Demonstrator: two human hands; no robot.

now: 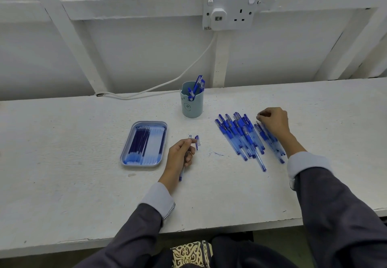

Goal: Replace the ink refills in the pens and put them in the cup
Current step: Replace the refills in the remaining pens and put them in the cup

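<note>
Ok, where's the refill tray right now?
In the head view, the refill tray lies on the table left of centre, just left of the left hand holding a pen, and nearer than the cup.

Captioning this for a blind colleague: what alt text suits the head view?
A person at a white table grips a pen in the left hand while the right hand is curled at the far end of a pile of blue pens. A tray of refills lies to the left, and a light blue cup behind holds a few pens.
</note>
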